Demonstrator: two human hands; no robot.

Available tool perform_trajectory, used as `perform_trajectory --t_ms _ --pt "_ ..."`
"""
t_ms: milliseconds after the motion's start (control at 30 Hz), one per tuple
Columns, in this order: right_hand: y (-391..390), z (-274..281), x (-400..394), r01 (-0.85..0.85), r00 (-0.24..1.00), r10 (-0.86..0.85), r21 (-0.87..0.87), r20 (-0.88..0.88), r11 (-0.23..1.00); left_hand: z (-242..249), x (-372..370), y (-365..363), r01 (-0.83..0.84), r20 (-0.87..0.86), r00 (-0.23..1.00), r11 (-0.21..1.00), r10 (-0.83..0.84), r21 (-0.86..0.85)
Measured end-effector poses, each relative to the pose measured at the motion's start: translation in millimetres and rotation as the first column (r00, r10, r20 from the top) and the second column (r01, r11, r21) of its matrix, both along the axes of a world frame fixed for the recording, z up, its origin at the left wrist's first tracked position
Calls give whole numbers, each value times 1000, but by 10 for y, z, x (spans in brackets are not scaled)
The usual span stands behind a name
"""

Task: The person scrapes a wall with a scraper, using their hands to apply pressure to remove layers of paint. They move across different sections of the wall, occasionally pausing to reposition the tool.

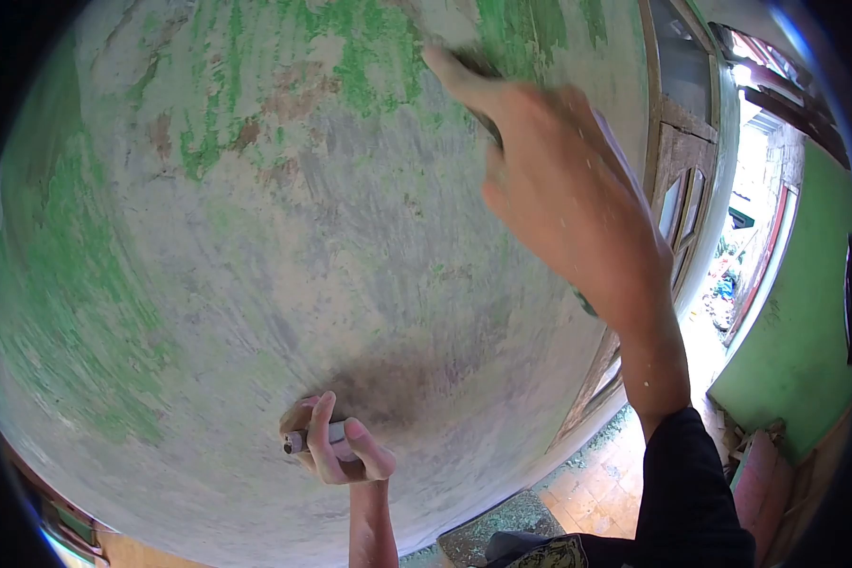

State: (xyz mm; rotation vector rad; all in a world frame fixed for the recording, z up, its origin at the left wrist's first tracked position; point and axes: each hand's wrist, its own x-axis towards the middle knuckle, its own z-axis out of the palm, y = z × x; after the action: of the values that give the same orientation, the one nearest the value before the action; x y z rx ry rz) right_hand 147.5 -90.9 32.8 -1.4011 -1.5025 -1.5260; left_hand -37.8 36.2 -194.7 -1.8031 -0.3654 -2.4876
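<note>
A wall (256, 237) with patches of peeling green paint over a grey-white surface fills most of the head view. At the upper right, my right hand (563, 180) is closed round a dark, flat scraping tool (488, 128), its index finger stretched along it against the wall. The tool's far end is blurred. Low in the middle, my left hand (339, 450) is closed round a small cylindrical object (327, 440) with a metallic end, close to the wall. A dark shadow lies beside that hand.
A wooden-framed door or window (682, 151) borders the wall on the right. Beyond it are a bright opening and a green wall (776, 322). Paint flakes lie on the tiled floor (596, 488) below. A pinkish board (762, 483) leans at the lower right.
</note>
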Motion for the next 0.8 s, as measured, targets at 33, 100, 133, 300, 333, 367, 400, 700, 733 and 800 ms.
perform_trajectory --t_ms 33,100,133,300,333,367,400,700,733,800 --pt "-59 -61 -32 0 997 -5 -57 -79 998 2 1 10 -18 17 1000 1000 17 18" --pt "-104 -69 -67 0 987 -16 -106 -158 994 -17 -33 37 -13 10 1000 1000 13 28" --pt "-125 -32 -86 34 993 -44 -97 -106 995 -28 -26 36 -8 3 1000 1000 8 29" --pt "-197 29 -269 31 942 -101 -216 -320 976 -8 -9 9 11 3 1000 1000 -11 17" --pt "-174 31 -170 32 975 -66 -161 -210 986 -16 -1 9 10 0 1000 1000 -10 23" --pt "-157 30 -95 29 995 -39 -108 -93 994 -12 13 11 14 3 1000 1000 -14 25" --pt "-140 -15 -70 33 994 -44 -109 -96 994 -14 -3 9 10 -8 1000 1000 -10 25" --pt "-68 -100 -21 20 991 -28 -62 -131 998 -32 29 -28 15 -15 1000 1000 -15 -5" --pt "-77 -136 -23 25 986 -38 -82 -164 996 -26 27 -30 16 -4 1000 1000 -16 -10" --pt "-93 -110 -58 24 979 -43 -97 -201 995 -56 16 -10 9 -10 1000 1000 -9 4"
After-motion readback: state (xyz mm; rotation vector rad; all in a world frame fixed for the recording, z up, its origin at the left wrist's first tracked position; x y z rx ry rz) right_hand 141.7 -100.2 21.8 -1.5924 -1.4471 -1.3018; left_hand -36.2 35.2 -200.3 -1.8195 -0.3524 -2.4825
